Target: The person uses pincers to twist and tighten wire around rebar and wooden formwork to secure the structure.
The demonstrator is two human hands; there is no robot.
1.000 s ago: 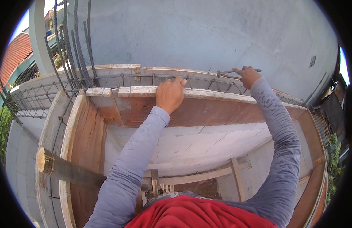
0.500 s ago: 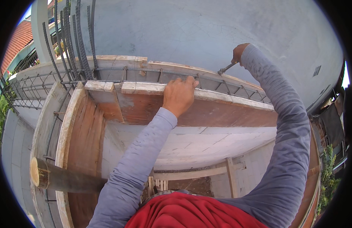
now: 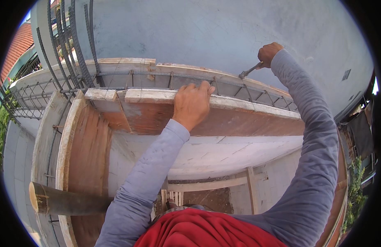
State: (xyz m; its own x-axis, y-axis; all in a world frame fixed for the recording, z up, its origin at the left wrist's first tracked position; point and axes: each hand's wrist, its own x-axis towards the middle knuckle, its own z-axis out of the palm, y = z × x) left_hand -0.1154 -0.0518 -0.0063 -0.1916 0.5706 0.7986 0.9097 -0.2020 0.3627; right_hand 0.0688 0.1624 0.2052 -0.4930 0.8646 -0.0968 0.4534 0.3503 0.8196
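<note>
My left hand (image 3: 193,103) is closed over the pale top edge of the near formwork board (image 3: 235,105), its fingers curled over toward the gap behind. Farther off and to the right, my right hand (image 3: 270,53) grips the handle of a hammer (image 3: 250,71). The metal head of the hammer is close to the top edge of the far formwork board (image 3: 190,69); whether it touches cannot be made out. Between the two boards runs a cage of steel rebar (image 3: 172,80) with bent ties.
Upright rebar rods (image 3: 73,41) rise at the far left. A bamboo pole (image 3: 75,202) juts across the left formwork (image 3: 88,152). Behind stands a grey-blue plastered wall (image 3: 190,33); below are a white block wall (image 3: 223,154) and a wooden brace (image 3: 211,185).
My right hand and the hammer have shifted slightly right; the hand is also a little higher. My left hand stays on the board, while the view has shifted a little.
</note>
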